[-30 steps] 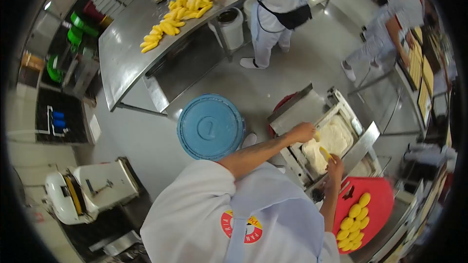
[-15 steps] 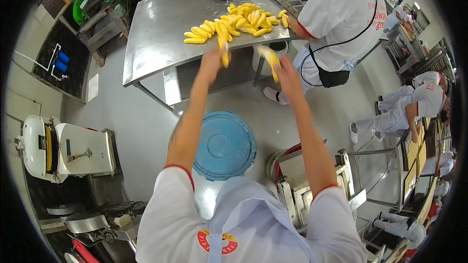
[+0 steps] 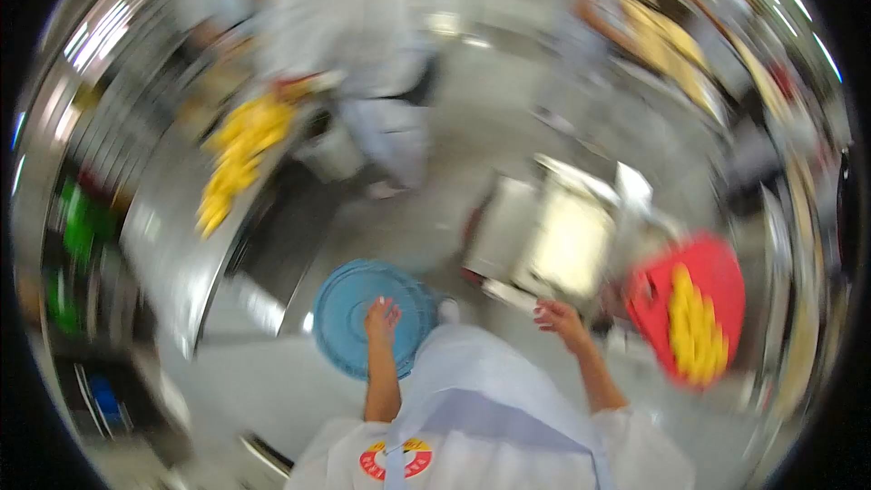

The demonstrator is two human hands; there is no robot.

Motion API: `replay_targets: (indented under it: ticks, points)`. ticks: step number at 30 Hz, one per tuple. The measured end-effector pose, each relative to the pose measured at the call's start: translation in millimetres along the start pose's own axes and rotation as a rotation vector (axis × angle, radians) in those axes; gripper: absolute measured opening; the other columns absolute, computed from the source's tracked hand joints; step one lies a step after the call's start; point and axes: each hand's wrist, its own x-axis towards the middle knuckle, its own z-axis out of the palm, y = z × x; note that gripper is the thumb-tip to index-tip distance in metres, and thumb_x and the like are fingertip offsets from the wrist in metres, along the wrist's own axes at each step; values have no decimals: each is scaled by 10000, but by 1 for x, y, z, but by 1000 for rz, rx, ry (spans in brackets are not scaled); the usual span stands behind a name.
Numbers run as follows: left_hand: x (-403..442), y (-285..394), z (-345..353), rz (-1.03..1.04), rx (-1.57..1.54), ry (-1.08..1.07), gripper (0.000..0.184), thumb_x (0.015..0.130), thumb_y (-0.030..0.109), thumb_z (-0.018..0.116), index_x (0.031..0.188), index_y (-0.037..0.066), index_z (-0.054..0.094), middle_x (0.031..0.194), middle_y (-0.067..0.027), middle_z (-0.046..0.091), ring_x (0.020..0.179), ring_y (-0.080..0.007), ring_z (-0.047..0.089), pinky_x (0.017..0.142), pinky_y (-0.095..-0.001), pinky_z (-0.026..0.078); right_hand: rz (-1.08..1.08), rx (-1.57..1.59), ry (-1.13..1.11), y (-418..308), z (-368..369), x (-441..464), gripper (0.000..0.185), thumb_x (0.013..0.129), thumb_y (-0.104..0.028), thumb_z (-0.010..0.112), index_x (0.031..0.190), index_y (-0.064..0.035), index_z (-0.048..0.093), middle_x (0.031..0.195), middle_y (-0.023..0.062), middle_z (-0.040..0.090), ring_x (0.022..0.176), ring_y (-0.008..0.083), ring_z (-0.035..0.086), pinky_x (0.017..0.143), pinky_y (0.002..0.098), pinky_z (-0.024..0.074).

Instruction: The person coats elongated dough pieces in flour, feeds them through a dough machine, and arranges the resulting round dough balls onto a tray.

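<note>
My left hand [image 3: 383, 318] hangs over the blue round lid [image 3: 349, 313], its fingers loosely curled and apart, holding nothing. My right hand [image 3: 560, 319] is beside the pale-topped metal machine [image 3: 570, 236], also with bare, parted fingers. A pile of yellow bananas [image 3: 240, 154] lies along the edge of the steel table [image 3: 168, 218] at the left. More bananas [image 3: 697, 331] lie in a row on a red board [image 3: 653, 308] at the right, beyond my right hand. The view is smeared by motion.
A person in white [image 3: 345, 27] stands at the far end of the table, near a pale bucket [image 3: 331, 154]. Another person [image 3: 585, 27] works at a bench with flat tan sheets [image 3: 667, 50]. Machines line the right side.
My view has swung right, bringing the red board into sight. Each hand held a banana before; now both are empty and drawn back close to my body.
</note>
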Motion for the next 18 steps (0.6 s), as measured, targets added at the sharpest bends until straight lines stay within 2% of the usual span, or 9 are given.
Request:
replay_targets:
  ticks: [2, 4, 6, 10, 12, 13, 14, 16, 18]
  points:
    - [-26, -64, 31, -150, 93, -226, 338, 892, 37, 521, 1226, 41, 574, 1014, -120, 657, 788, -224, 641, 706, -396, 572, -30, 144, 195, 64, -74, -86, 433, 930, -360, 676, 1244, -69, 612, 1012, 19, 657, 909, 137, 634, 773, 327, 538]
    - [-32, -107, 72, -5, 456, -866, 302, 860, 34, 479, 1132, 22, 612, 920, -114, 651, 756, -218, 639, 695, -392, 574, -140, 209, 440, 74, -109, -164, 386, 963, -327, 636, 1228, -48, 621, 1026, 28, 656, 887, 135, 624, 775, 311, 522]
    - [-139, -115, 155, 157, 672, -860, 226, 924, 106, 478, 1068, 23, 632, 873, -102, 646, 756, -211, 642, 695, -357, 564, -208, 263, 689, 78, -135, -234, 383, 983, -297, 609, 1251, -23, 615, 1054, 55, 661, 906, 160, 644, 797, 307, 521]
    - [-251, -145, 284, 44, 925, -1147, 359, 1018, 309, 514, 1225, 36, 623, 936, -94, 661, 885, -171, 644, 779, -303, 534, -334, 436, 991, 104, -159, -316, 346, 985, -250, 609, 1240, -18, 630, 1097, 70, 672, 880, 172, 653, 808, 313, 526]
    - [-282, -194, 335, 359, 983, -1394, 438, 1009, 351, 547, 1320, 45, 583, 992, -96, 668, 949, -158, 633, 823, -319, 528, -243, 376, 1028, 124, -180, -332, 306, 966, -239, 626, 1189, -33, 663, 1084, 81, 679, 853, 185, 658, 781, 319, 526]
    - [-310, -207, 363, 718, 1224, -1467, 449, 996, 345, 576, 1338, 53, 574, 1072, -104, 669, 974, -152, 628, 841, -322, 525, -196, 344, 1038, 131, -190, -335, 286, 957, -234, 634, 1163, -41, 680, 1078, 86, 683, 840, 191, 661, 768, 323, 526]
    - [-340, -223, 383, 810, 1158, -1501, 500, 956, 376, 634, 1321, 39, 585, 1131, -141, 666, 1007, -213, 638, 880, -352, 511, -175, 170, 1076, 122, -204, -343, 290, 941, -242, 649, 1146, -41, 688, 1089, 101, 681, 866, 208, 657, 786, 331, 519]
    - [-339, -270, 446, 985, 1322, -1285, 563, 894, 415, 703, 1303, 41, 601, 1128, -168, 661, 1038, -289, 635, 911, -381, 493, -146, -183, 1134, 87, -243, -335, 298, 909, -258, 680, 1112, -42, 704, 1111, 130, 677, 918, 242, 648, 822, 348, 506]
    - [-330, -318, 499, 1060, 1676, -1175, 572, 841, 428, 752, 1235, 34, 625, 1130, -187, 653, 1043, -335, 626, 915, -400, 486, -281, -616, 1311, 63, -300, -307, 396, 863, -342, 708, 1131, -51, 693, 1213, 156, 623, 1104, 298, 570, 927, 436, 450]
